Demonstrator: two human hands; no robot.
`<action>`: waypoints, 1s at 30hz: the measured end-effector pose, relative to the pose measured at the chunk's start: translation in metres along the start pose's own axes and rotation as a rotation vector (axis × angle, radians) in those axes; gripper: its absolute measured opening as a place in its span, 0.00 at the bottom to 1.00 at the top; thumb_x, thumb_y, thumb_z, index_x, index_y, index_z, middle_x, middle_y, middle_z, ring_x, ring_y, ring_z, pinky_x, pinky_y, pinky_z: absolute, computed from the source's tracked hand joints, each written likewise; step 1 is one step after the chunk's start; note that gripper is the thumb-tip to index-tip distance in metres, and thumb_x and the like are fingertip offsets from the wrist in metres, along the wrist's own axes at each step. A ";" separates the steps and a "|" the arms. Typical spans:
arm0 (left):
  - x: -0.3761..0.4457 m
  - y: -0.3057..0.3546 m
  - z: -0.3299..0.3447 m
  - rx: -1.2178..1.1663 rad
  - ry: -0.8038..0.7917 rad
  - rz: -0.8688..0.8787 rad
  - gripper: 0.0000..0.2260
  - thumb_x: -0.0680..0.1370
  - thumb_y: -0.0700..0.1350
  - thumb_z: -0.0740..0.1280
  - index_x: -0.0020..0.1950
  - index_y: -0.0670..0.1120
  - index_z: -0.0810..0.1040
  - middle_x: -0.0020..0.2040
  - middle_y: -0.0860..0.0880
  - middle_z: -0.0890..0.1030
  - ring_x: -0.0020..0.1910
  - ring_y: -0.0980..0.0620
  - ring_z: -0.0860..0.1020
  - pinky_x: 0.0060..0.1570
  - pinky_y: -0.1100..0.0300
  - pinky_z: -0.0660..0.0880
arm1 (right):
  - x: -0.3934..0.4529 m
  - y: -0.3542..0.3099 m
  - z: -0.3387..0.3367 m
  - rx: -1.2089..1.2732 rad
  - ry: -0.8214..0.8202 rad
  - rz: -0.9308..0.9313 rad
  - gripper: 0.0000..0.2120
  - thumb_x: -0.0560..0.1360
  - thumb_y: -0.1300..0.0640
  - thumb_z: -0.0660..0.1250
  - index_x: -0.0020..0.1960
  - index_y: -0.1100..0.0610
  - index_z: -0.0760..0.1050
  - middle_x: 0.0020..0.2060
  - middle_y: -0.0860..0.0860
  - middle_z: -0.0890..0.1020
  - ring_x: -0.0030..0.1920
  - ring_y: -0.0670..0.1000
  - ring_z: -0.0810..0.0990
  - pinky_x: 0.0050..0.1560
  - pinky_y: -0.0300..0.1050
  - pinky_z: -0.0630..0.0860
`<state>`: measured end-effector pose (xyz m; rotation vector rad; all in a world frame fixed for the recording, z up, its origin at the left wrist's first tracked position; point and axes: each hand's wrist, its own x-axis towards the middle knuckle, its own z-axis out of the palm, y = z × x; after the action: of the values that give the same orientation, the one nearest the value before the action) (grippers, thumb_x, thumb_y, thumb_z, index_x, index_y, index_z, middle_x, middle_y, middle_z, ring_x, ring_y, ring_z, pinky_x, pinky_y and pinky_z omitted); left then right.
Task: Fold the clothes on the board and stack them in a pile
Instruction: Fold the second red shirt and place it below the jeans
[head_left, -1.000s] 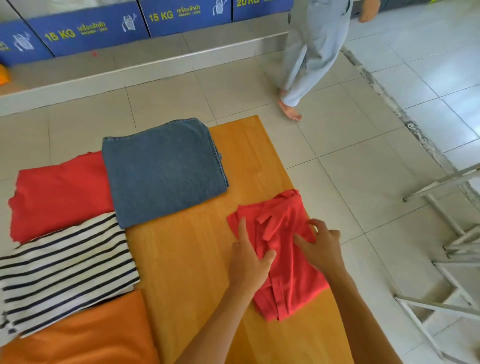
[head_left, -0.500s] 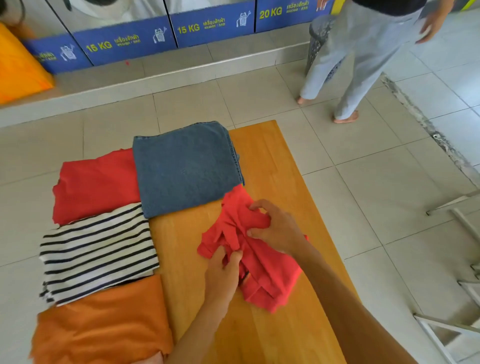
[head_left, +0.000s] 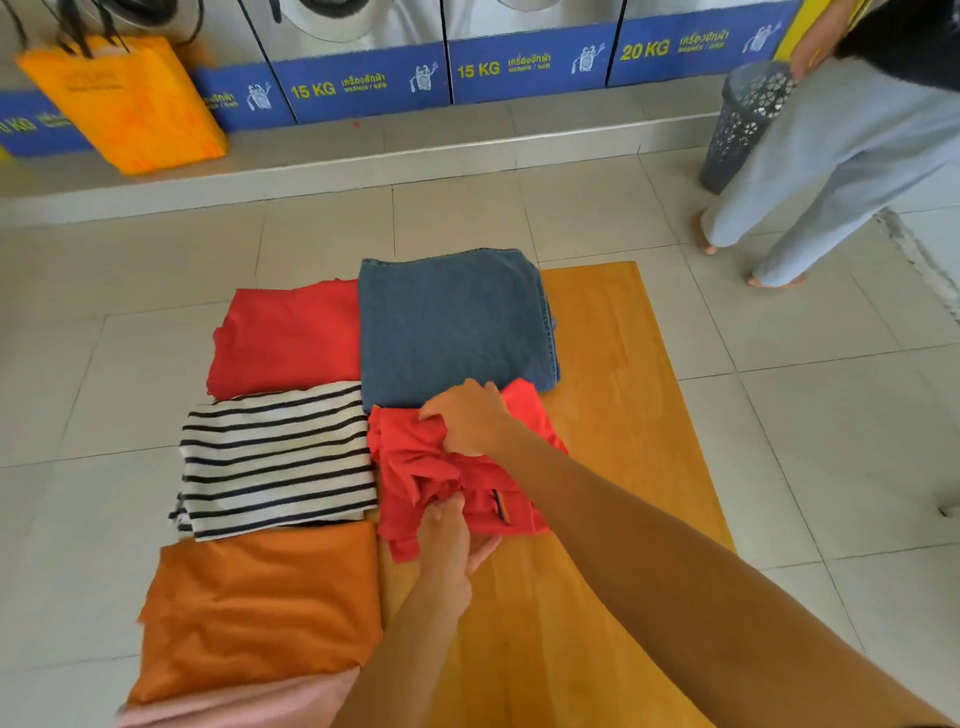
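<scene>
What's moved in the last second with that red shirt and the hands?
Both hands, the left hand and right hand, have bunched the crumpled red shirt and slid it left across the orange wooden board against the folded blue denim and striped top. The folded pieces stayed put.

A single head-worn wide-angle view looks steeply down and forward, close over the wooden board (head_left: 623, 415) on the floor.

The bystander (head_left: 841, 156) is cut off above the waist by the top edge. The pink cloth (head_left: 249, 709) runs off the bottom. The orange bag (head_left: 124, 104) is blurred, print unreadable. The left hand (head_left: 449, 535) has fingertips buried in the red shirt (head_left: 441, 467).
</scene>
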<state>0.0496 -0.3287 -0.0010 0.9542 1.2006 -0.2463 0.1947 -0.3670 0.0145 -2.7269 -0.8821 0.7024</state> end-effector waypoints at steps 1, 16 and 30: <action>0.004 0.002 -0.002 0.009 -0.006 -0.023 0.09 0.80 0.44 0.66 0.59 0.44 0.75 0.63 0.41 0.76 0.62 0.40 0.76 0.44 0.44 0.82 | 0.000 0.002 0.007 0.005 0.022 0.030 0.26 0.72 0.55 0.69 0.67 0.37 0.74 0.62 0.51 0.78 0.63 0.58 0.73 0.63 0.56 0.67; 0.023 0.041 -0.064 0.437 0.092 0.271 0.09 0.80 0.51 0.63 0.49 0.47 0.79 0.42 0.46 0.83 0.34 0.51 0.80 0.34 0.55 0.80 | -0.106 0.035 0.067 0.446 0.523 0.656 0.25 0.76 0.51 0.67 0.72 0.40 0.70 0.69 0.56 0.68 0.67 0.59 0.66 0.65 0.58 0.70; 0.033 0.076 -0.053 0.609 0.116 0.525 0.11 0.72 0.51 0.69 0.41 0.43 0.76 0.35 0.48 0.77 0.37 0.48 0.75 0.42 0.45 0.77 | -0.133 0.016 0.090 0.413 0.424 0.594 0.19 0.71 0.45 0.72 0.62 0.39 0.77 0.67 0.50 0.70 0.68 0.55 0.66 0.65 0.56 0.67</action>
<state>0.0744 -0.2339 0.0059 1.7976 0.9443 -0.1346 0.0637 -0.4556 -0.0177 -2.5835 0.1639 0.3084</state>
